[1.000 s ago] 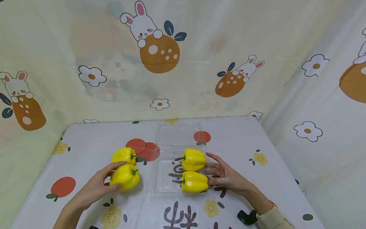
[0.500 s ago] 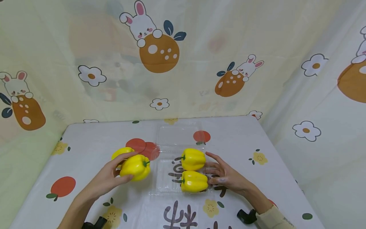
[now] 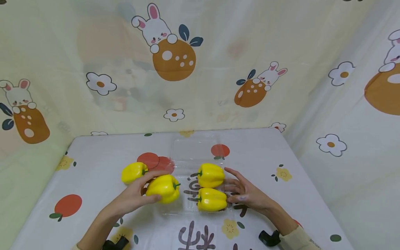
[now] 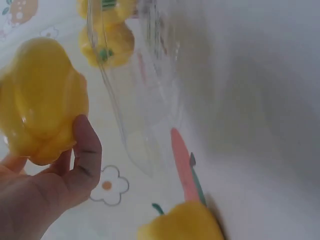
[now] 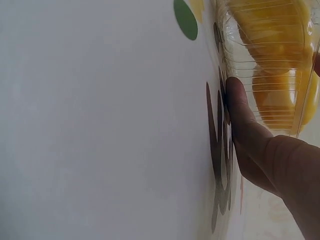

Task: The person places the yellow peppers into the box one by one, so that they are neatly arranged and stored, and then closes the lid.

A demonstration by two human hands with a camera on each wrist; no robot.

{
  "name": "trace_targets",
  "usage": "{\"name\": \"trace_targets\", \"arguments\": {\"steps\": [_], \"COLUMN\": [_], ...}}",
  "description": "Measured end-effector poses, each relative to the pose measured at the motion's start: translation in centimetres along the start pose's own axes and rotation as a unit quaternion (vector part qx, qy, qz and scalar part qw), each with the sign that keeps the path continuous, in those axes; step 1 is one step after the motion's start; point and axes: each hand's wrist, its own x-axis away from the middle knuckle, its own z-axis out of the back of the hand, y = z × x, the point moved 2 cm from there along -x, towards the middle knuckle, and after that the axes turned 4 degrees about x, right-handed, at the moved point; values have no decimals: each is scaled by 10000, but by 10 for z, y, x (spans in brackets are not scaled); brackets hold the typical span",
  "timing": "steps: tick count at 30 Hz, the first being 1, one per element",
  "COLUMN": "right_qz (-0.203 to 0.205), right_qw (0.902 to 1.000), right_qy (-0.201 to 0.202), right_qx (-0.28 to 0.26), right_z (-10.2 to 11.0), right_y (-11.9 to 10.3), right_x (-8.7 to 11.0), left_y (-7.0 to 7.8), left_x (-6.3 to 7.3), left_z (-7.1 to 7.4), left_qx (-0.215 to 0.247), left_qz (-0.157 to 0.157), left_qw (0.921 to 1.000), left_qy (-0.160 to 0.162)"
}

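Observation:
My left hand (image 3: 132, 198) grips a yellow bell pepper (image 3: 160, 190), thumb on the near side and fingers over the far side. The pepper is raised over the left part of a clear plastic clamshell box (image 3: 184, 205), its green stem pointing right. Two yellow bell peppers, a far one (image 3: 210, 175) and a near one (image 3: 212, 200), lie side by side in the box's right half. My right hand (image 3: 247, 195) rests at the box's right side; its thumb (image 5: 237, 97) touches the ribbed wall. Another yellow bell pepper (image 3: 132, 173) lies left of the box.
The clear lid (image 3: 195, 146) lies folded back behind the box. A printed cloth (image 3: 103, 159) covers the table, and a patterned curtain (image 3: 212, 90) hangs behind it. Black devices sit at the right wrist (image 3: 270, 238) and left wrist (image 3: 115, 243).
My left hand has lifted the bell pepper and carried it right, from beside the other left pepper to over the box's left side. The right hand has stayed in place.

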Motion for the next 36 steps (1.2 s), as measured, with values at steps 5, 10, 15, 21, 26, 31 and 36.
{"name": "trace_targets", "arguments": {"steps": [5, 10, 15, 21, 26, 31, 36], "right_qz": [135, 231, 199, 215, 170, 134, 145], "right_qw": [9998, 9996, 9997, 9996, 9997, 9998, 9998], "right_qy": [-90, -190, -146, -139, -106, -83, -124], "right_qx": [65, 0, 74, 96, 120, 142, 91], "right_z": [1, 3, 3, 4, 3, 2, 3], "right_y": [3, 5, 7, 11, 9, 5, 2], "right_x": [0, -1, -1, 0, -1, -2, -4], "left_y": [-3, -6, -7, -11, -9, -7, -5], "left_x": [-5, -11, -15, -17, -20, -23, -24], "left_z": [-12, -24, -33, -43, -43, -42, -40], "left_qx": [56, 137, -87, -412, -503, -562, -683], "left_qz": [-11, -175, -162, -360, -365, -322, -334], "left_qw": [9999, 9997, 9997, 9983, 9979, 9979, 9971], "left_qy": [-144, 53, 170, 205, 180, 49, -98]}}
